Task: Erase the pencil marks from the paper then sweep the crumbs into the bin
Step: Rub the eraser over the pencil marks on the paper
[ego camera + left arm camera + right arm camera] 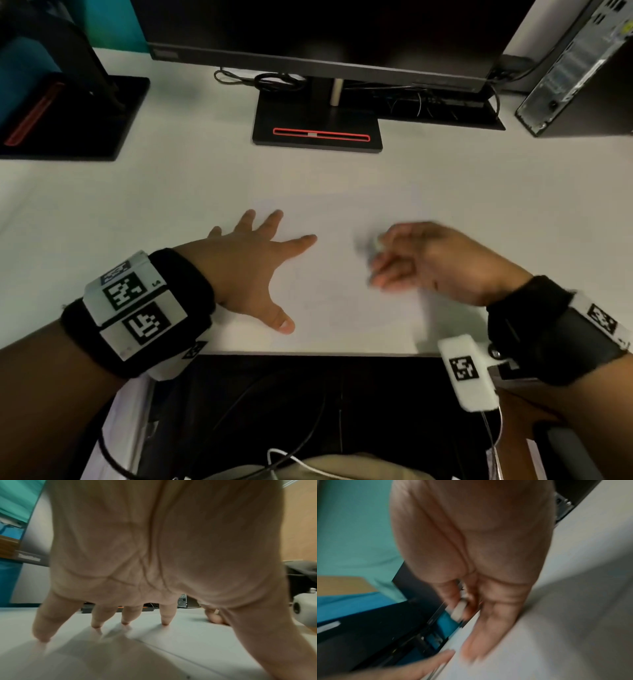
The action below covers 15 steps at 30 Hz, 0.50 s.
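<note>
White eraser clearest wrist-side.

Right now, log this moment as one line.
left hand: flat on paper, steadying | right hand: pinching eraser, blurred | bin: unseen

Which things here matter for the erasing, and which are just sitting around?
In use:
paper
eraser, pinched in the right hand
left hand, spread flat on the paper

Just there:
monitor stand
cables
computer tower
second monitor stand
</note>
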Each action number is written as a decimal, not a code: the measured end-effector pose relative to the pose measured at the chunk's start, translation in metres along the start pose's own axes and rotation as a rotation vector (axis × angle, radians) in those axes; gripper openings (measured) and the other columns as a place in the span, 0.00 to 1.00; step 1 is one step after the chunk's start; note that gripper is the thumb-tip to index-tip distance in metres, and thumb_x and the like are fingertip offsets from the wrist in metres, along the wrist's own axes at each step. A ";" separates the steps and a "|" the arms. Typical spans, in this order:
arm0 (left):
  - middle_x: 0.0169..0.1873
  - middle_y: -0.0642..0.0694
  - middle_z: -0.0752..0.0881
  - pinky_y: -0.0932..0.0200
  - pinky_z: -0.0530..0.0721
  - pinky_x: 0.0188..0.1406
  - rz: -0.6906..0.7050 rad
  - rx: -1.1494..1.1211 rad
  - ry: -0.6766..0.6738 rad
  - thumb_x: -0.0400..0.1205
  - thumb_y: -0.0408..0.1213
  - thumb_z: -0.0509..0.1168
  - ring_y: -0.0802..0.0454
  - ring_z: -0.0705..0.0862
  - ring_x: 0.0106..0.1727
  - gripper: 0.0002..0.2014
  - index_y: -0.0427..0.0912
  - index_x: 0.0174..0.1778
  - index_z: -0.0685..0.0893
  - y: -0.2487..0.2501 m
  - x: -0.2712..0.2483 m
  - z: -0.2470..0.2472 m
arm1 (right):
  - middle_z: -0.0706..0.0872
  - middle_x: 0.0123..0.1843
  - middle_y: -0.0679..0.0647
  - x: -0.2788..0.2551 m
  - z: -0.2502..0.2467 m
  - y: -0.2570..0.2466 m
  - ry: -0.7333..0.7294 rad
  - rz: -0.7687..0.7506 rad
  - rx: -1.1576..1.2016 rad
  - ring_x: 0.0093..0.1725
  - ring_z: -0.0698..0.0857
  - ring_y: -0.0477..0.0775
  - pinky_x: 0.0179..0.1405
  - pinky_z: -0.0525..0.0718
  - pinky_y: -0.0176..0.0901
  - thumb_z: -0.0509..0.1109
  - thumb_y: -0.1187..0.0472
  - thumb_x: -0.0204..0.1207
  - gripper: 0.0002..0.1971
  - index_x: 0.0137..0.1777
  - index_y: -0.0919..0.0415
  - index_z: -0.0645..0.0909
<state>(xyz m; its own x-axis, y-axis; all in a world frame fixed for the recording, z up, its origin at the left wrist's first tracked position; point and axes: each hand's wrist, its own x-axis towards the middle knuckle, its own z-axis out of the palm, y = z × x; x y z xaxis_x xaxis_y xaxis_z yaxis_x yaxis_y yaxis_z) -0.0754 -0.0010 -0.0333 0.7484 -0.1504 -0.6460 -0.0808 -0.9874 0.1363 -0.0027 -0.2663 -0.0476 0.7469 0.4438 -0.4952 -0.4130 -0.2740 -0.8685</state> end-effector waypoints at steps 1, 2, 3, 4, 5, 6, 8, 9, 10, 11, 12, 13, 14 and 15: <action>0.84 0.51 0.25 0.27 0.43 0.83 -0.001 -0.005 -0.001 0.64 0.73 0.75 0.40 0.27 0.85 0.63 0.77 0.80 0.30 0.000 0.000 0.000 | 0.86 0.45 0.66 0.007 -0.008 -0.003 0.200 -0.087 0.021 0.39 0.90 0.64 0.40 0.91 0.49 0.64 0.63 0.88 0.07 0.50 0.64 0.80; 0.84 0.51 0.25 0.27 0.43 0.83 0.000 -0.009 -0.003 0.64 0.73 0.75 0.40 0.26 0.84 0.63 0.77 0.79 0.30 0.000 -0.001 0.000 | 0.85 0.44 0.65 0.011 -0.014 -0.008 0.374 -0.162 0.011 0.38 0.88 0.63 0.38 0.91 0.49 0.64 0.62 0.88 0.09 0.47 0.63 0.80; 0.84 0.51 0.25 0.27 0.43 0.82 0.000 -0.012 -0.003 0.64 0.73 0.75 0.40 0.26 0.84 0.63 0.77 0.79 0.30 0.000 -0.001 0.001 | 0.85 0.42 0.64 0.013 -0.018 -0.011 0.454 -0.209 -0.033 0.37 0.87 0.62 0.37 0.90 0.50 0.65 0.59 0.88 0.11 0.45 0.62 0.80; 0.84 0.51 0.25 0.26 0.43 0.82 0.001 -0.014 -0.001 0.64 0.73 0.75 0.40 0.26 0.84 0.63 0.77 0.80 0.30 -0.001 0.000 0.001 | 0.85 0.40 0.64 0.012 -0.017 -0.013 0.437 -0.214 -0.090 0.35 0.86 0.62 0.35 0.88 0.51 0.65 0.58 0.88 0.12 0.44 0.63 0.80; 0.84 0.51 0.25 0.26 0.43 0.82 0.000 -0.015 -0.002 0.64 0.72 0.75 0.39 0.25 0.84 0.63 0.77 0.80 0.30 -0.001 -0.001 0.001 | 0.86 0.37 0.64 0.008 -0.011 -0.013 0.327 -0.188 -0.186 0.32 0.85 0.61 0.32 0.85 0.50 0.65 0.58 0.88 0.13 0.43 0.63 0.80; 0.84 0.50 0.25 0.25 0.43 0.82 0.000 -0.013 -0.007 0.64 0.73 0.75 0.39 0.25 0.84 0.64 0.77 0.80 0.30 -0.001 -0.001 0.001 | 0.87 0.35 0.63 0.001 -0.003 -0.011 0.173 -0.123 -0.329 0.30 0.85 0.60 0.29 0.83 0.49 0.65 0.57 0.88 0.14 0.43 0.64 0.80; 0.84 0.50 0.24 0.25 0.43 0.82 0.000 -0.003 -0.013 0.64 0.73 0.74 0.38 0.26 0.84 0.64 0.76 0.79 0.29 0.000 0.000 0.001 | 0.88 0.33 0.58 -0.009 0.012 -0.009 -0.094 0.002 -0.675 0.27 0.85 0.55 0.29 0.84 0.48 0.65 0.55 0.88 0.17 0.40 0.64 0.80; 0.84 0.50 0.24 0.25 0.44 0.82 -0.001 0.002 -0.014 0.64 0.73 0.74 0.38 0.26 0.84 0.64 0.76 0.79 0.29 0.000 0.001 0.001 | 0.88 0.32 0.55 -0.009 0.014 -0.009 -0.143 0.015 -0.808 0.26 0.84 0.53 0.30 0.85 0.46 0.65 0.53 0.88 0.18 0.38 0.63 0.80; 0.84 0.50 0.24 0.25 0.44 0.82 -0.002 0.006 -0.016 0.64 0.73 0.74 0.38 0.26 0.84 0.64 0.76 0.79 0.28 0.000 0.001 0.001 | 0.87 0.30 0.53 -0.007 0.012 -0.010 -0.134 0.006 -0.887 0.25 0.83 0.52 0.30 0.84 0.46 0.64 0.52 0.87 0.19 0.37 0.62 0.80; 0.84 0.50 0.24 0.25 0.44 0.82 -0.003 0.010 -0.016 0.64 0.74 0.74 0.37 0.26 0.84 0.64 0.76 0.79 0.28 0.000 0.001 0.001 | 0.87 0.29 0.53 -0.003 0.008 -0.013 -0.089 -0.013 -0.930 0.24 0.83 0.52 0.29 0.84 0.46 0.64 0.51 0.87 0.20 0.35 0.61 0.79; 0.84 0.50 0.24 0.25 0.45 0.81 -0.002 0.012 -0.016 0.64 0.74 0.74 0.37 0.26 0.84 0.64 0.76 0.79 0.28 -0.001 0.001 0.001 | 0.87 0.28 0.53 0.000 0.003 -0.017 -0.030 -0.031 -0.960 0.24 0.82 0.52 0.29 0.83 0.47 0.64 0.50 0.87 0.21 0.34 0.61 0.79; 0.84 0.50 0.24 0.25 0.45 0.81 0.000 0.014 -0.016 0.64 0.74 0.74 0.37 0.26 0.84 0.64 0.76 0.79 0.28 -0.001 0.002 0.000 | 0.87 0.28 0.53 0.002 -0.002 -0.020 0.016 -0.053 -0.993 0.24 0.82 0.52 0.29 0.83 0.47 0.64 0.50 0.87 0.21 0.35 0.61 0.79; 0.83 0.49 0.24 0.25 0.45 0.81 0.001 0.016 -0.017 0.64 0.74 0.74 0.36 0.26 0.84 0.64 0.76 0.79 0.28 -0.001 0.002 0.000 | 0.88 0.30 0.53 0.001 -0.002 -0.020 0.030 -0.082 -1.040 0.25 0.83 0.52 0.31 0.83 0.47 0.63 0.49 0.87 0.21 0.35 0.62 0.79; 0.83 0.49 0.24 0.25 0.45 0.81 0.001 0.020 -0.021 0.64 0.74 0.74 0.36 0.26 0.84 0.64 0.76 0.79 0.28 -0.001 0.002 0.000 | 0.88 0.32 0.54 0.000 0.000 -0.019 0.001 -0.108 -1.099 0.27 0.84 0.52 0.33 0.84 0.48 0.63 0.49 0.87 0.21 0.37 0.61 0.79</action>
<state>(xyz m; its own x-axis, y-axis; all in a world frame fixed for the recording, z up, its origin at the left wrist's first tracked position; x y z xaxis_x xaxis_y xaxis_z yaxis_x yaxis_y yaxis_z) -0.0742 -0.0005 -0.0348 0.7345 -0.1522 -0.6613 -0.0950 -0.9880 0.1219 0.0051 -0.2615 -0.0307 0.7514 0.5110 -0.4174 0.3428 -0.8429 -0.4149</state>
